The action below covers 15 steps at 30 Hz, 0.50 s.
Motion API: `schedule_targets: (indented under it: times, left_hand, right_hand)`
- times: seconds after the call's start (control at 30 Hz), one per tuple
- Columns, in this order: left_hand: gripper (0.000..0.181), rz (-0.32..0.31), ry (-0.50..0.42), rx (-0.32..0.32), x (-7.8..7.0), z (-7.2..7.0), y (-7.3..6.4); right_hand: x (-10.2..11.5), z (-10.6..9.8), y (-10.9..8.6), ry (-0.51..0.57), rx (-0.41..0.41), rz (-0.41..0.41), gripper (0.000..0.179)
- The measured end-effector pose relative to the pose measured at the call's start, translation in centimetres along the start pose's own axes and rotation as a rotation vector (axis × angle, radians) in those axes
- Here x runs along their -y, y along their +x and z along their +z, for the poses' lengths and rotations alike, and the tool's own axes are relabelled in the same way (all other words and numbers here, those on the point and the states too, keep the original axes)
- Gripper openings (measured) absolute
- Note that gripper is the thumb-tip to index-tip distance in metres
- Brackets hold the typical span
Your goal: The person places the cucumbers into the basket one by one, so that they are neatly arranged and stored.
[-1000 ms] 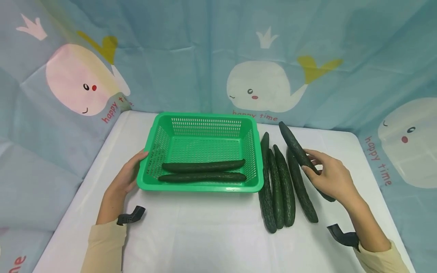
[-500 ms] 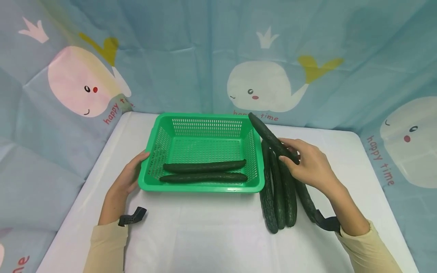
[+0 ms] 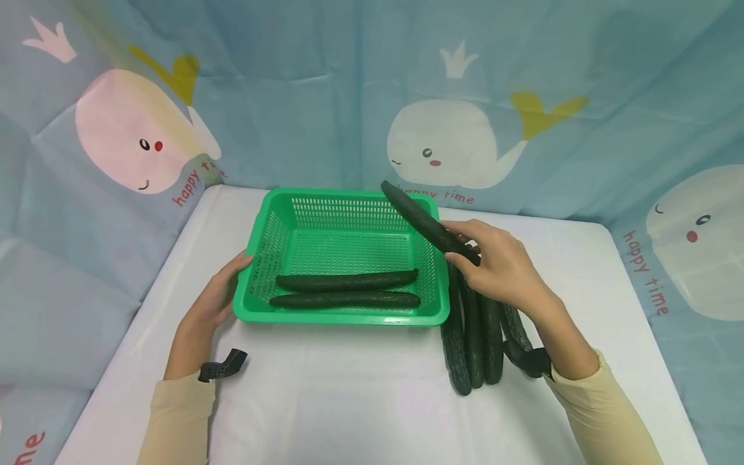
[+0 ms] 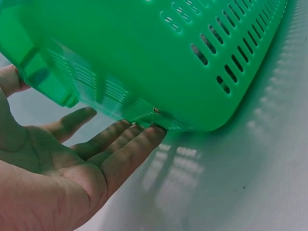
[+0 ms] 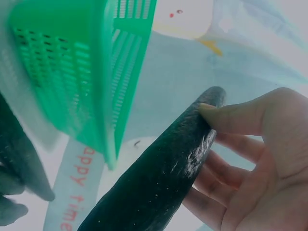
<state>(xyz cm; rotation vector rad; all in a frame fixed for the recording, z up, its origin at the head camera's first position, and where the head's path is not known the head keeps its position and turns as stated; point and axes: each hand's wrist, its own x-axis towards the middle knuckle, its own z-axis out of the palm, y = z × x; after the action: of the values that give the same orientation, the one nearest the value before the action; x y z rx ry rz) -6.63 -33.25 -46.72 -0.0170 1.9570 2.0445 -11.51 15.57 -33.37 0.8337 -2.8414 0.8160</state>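
Observation:
In the head view, the right hand [image 3: 500, 266] grips a dark green cucumber [image 3: 421, 219] near its right end. The thumb lies along one side and the fingers along the other, as the right wrist view shows. The cucumber slants up to the left, its far end overlapping the back right corner of a green plastic basket [image 3: 343, 320]. Two cucumbers lie side by side in the basket, a rear one [image 3: 349, 282] and a front one [image 3: 345, 300]. The left hand [image 3: 215, 294] rests against the basket's left side, fairly straight fingers [image 4: 132, 154] touching the wall from outside.
Several more cucumbers [image 3: 456, 352] lie lengthwise on the white tabletop [image 3: 360, 387] right of the basket, partly hidden under the right hand and forearm. A blue curtain [image 3: 325, 97] with whale prints hangs behind and at both sides.
The right hand has carried the cucumber leftward, from above the right side of the loose cucumbers to the basket's right rim. The left hand and basket have stayed in place.

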Motion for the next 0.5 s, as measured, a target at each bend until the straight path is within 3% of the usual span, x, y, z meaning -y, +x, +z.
schedule_targets:
  times: [0.27,0.5]
  left_hand:
    - [0.068,-0.029,-0.004,-0.009,0.0,0.1,0.2]
    - [0.070,-0.010,0.011,-0.005,-0.4,0.3,0.2]
  right_hand:
    - [1.7,0.2,2.4,-0.019,0.059,-0.069,0.050]
    - [3.0,0.8,4.3,-0.044,0.154,-0.100,0.052]
